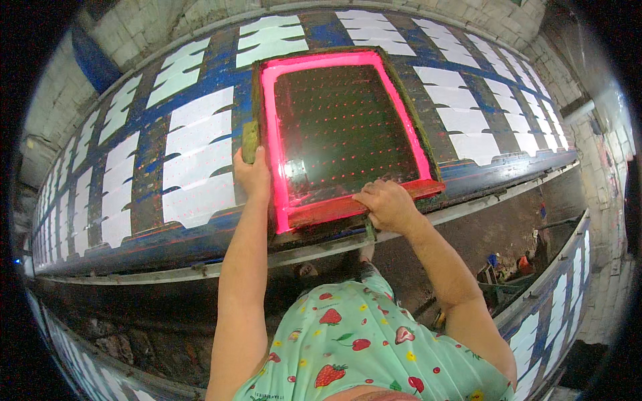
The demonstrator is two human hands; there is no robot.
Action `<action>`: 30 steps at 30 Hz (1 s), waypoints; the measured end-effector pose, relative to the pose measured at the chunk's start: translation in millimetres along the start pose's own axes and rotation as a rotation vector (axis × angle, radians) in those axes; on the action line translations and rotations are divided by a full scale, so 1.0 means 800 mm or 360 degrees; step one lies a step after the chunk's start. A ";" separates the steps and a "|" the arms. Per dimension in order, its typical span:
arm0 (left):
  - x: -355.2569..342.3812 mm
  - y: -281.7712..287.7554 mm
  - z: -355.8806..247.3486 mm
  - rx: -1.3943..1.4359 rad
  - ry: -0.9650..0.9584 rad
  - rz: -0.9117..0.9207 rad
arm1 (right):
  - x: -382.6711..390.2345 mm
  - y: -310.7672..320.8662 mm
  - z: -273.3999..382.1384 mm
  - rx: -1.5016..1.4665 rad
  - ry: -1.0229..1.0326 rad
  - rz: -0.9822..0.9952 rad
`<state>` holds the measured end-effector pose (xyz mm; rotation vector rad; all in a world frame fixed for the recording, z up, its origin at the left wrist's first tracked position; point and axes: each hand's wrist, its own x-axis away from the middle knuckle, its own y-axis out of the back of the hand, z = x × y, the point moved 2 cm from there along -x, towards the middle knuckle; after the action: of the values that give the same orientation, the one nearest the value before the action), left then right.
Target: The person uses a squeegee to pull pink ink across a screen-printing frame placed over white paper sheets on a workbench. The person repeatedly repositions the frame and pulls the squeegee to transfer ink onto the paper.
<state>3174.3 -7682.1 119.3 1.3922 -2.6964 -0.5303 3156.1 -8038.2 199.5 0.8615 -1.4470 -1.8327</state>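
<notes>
A screen-printing frame lies on the long table, its dark mesh dotted with small pink marks and bordered by bright pink ink. My left hand is closed on the frame's left side, just below a yellowish wooden block. At the near end, a red, ink-covered squeegee lies across the inside of the frame. My right hand is closed over the squeegee's upper edge, right of its middle, with curled fingers. What lies under the mesh is hidden.
White cut fabric pieces lie in rows on the blue-stained table, left and right of the frame. A pale rail runs along its near edge. Behind me stands another table with white pieces. Clutter sits at lower right.
</notes>
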 end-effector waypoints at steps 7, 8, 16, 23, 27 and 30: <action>-0.007 -0.004 0.015 -0.0084 0.0034 0.0027 | 0.047 -0.001 -0.005 -0.0223 0.0116 -0.0086; -0.010 -0.005 0.018 -0.0074 0.0086 0.0043 | 0.057 0.005 -0.017 -0.0284 0.0160 -0.0135; -0.012 -0.010 0.021 0.0100 0.0172 0.0033 | 0.171 0.042 -0.166 -0.0701 -0.0288 -0.0695; -0.011 -0.013 0.011 0.0021 0.0283 0.0032 | 0.207 -0.001 -0.266 -0.1347 -0.1180 -0.0596; -0.014 -0.013 0.008 -0.0049 0.0327 -0.0014 | 0.202 -0.037 -0.286 -0.1890 -0.1301 -0.0512; -0.015 -0.015 0.007 -0.0029 0.0379 -0.0013 | 0.194 -0.046 -0.289 -0.1900 -0.1352 -0.0494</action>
<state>3189.6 -7676.9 111.2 1.3662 -2.4929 -0.3626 3250.4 -8286.0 105.8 -0.3700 -0.3026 -2.8990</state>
